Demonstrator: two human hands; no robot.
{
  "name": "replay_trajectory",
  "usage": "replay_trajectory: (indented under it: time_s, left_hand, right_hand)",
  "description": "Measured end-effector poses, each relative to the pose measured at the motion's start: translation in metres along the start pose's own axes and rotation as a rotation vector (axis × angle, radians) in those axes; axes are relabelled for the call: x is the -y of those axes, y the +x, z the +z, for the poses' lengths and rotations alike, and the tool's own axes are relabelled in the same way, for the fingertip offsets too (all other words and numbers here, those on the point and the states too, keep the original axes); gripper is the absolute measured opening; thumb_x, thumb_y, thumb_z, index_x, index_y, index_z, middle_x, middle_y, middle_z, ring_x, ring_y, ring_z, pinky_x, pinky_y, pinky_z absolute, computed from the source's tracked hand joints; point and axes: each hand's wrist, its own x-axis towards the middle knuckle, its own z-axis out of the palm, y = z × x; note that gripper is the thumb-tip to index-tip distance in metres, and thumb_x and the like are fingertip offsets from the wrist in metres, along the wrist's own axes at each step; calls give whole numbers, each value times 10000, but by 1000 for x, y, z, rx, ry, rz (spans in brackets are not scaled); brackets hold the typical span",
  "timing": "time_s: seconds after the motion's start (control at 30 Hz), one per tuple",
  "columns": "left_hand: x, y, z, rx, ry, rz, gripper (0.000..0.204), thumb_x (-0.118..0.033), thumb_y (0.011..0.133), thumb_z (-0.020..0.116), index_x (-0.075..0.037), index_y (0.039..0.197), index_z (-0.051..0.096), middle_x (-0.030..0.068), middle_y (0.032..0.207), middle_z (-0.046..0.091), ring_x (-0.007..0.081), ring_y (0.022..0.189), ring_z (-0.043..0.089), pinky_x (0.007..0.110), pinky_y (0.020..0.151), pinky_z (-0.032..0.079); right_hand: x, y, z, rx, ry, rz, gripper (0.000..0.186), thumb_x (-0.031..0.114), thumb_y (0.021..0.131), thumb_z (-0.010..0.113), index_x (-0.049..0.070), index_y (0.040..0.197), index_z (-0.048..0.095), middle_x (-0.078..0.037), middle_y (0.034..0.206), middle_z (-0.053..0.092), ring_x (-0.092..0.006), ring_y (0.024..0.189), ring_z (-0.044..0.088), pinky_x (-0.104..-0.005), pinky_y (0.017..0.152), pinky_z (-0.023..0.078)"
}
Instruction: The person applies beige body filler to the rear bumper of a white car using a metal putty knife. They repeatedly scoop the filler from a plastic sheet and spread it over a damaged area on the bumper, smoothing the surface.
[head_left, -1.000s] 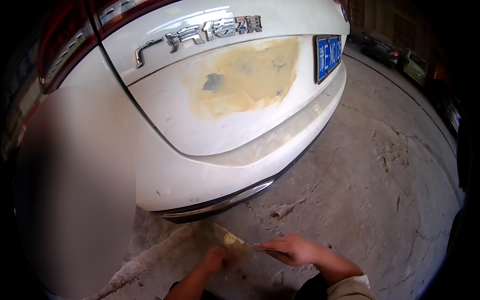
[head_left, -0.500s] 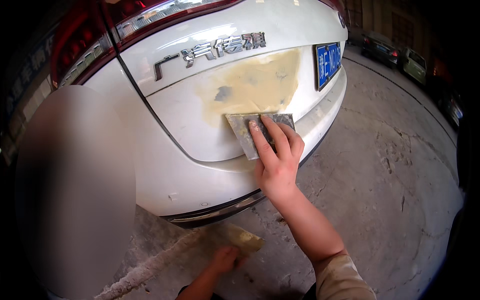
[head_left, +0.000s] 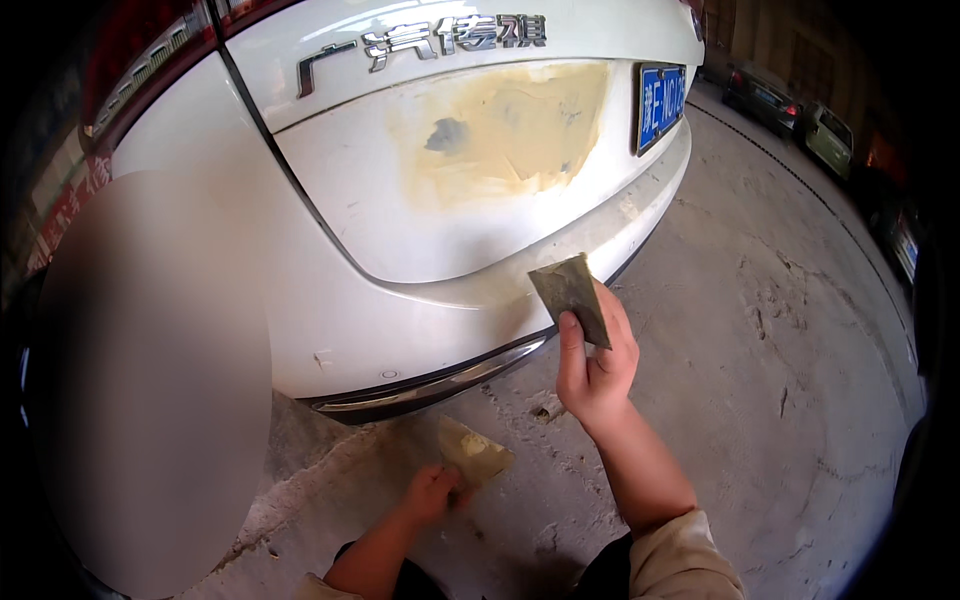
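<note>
- Right hand (head_left: 603,370) pinches a scraper (head_left: 574,298) between thumb (head_left: 571,348) and fingers (head_left: 618,322), before the bumper (head_left: 450,340).
- Left hand (head_left: 436,488) clasps a plate (head_left: 478,455), this side of the bumper.
- Tan filler (head_left: 510,130) lies above the bumper.

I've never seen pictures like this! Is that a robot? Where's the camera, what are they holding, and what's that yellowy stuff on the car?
No robot here, just a person's own bare hands. The camera is worn on their head, looking down, and its very wide lens makes straight edges bend.

In front is the back of a white car. The yellowy stuff is a beige patch spread on it, with a grey spot in it.

The right hand holds a thin, flat scraper, lower than the patch. The left hand holds a flat plate with yellowish paste on it. Below is a rough grey floor.
</note>
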Motion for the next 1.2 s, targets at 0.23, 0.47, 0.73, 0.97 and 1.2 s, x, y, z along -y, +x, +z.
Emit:
replay_trajectory:
  time_s: [0.23,0.47,0.73,0.97,1.2]
  left_hand:
    - [-10,-7,10,184,-32,90,313,-213,980,396,-4,951,627,44,677,584,117,561,530,258,508,416]
    - [-29,-5,15,263,105,144,292,-197,989,422,7,947,627,31,653,567,86,520,488,243,481,391]
    - [-20,-7,18,247,205,167,313,-237,997,441,13,933,618,24,618,546,86,503,479,244,468,389]
    - [-31,-17,19,84,-60,180,346,-319,999,436,-28,944,615,9,593,522,87,486,462,237,469,380]
    - [-39,-25,13,119,195,416,326,-252,986,391,18,1010,573,55,682,589,106,498,503,258,461,406]
  right_hand:
    - [19,-71,-61,135,533,543,156,15,906,565,-54,1042,597,-96,973,651,-145,867,589,-267,774,457]
    - [33,-101,-80,465,408,363,201,-26,858,607,-31,1058,623,-184,916,676,-234,716,660,-279,617,509]
    - [31,-96,-91,831,338,165,539,-83,702,674,110,1200,605,-195,1142,641,-312,798,684,-315,625,552]
    - [17,-130,-96,1452,23,389,487,4,792,575,126,1263,566,-147,968,660,-341,746,628,-404,638,515]
    - [-21,-139,-102,1130,14,451,483,67,848,535,151,1323,510,-168,899,649,-380,781,608,-449,687,495]
